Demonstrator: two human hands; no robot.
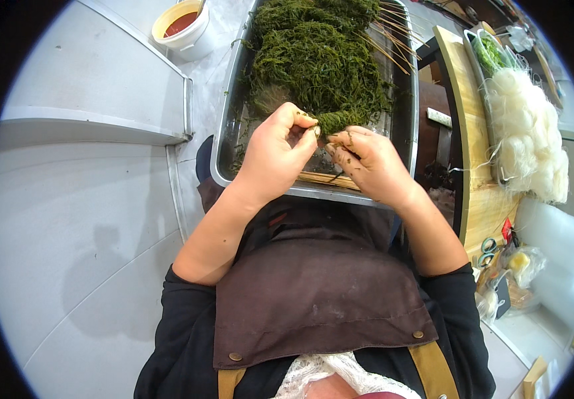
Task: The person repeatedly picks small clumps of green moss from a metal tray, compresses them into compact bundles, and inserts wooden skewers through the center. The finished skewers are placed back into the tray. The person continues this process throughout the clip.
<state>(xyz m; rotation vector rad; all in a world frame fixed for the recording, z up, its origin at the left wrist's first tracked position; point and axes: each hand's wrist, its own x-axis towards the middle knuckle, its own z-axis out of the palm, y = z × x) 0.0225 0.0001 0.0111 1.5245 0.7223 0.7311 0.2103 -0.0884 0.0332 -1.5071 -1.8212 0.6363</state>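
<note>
Tray [403,113] of green strands [320,63], wooden table [477,143], white bucket [196,43]

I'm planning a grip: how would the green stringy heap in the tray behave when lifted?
The green stringy heap would likely sag and flop, looking thin-stranded and tangled. It probably sheds bits, as scraps cling to the right hand.

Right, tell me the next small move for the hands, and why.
Probably ease the small, stringy green tuft slightly clear of the large, tangled green mass behind it: the left hand seems to pinch the tuft's end, the right hand is close beside it, and the two greens appear to meet.
</note>
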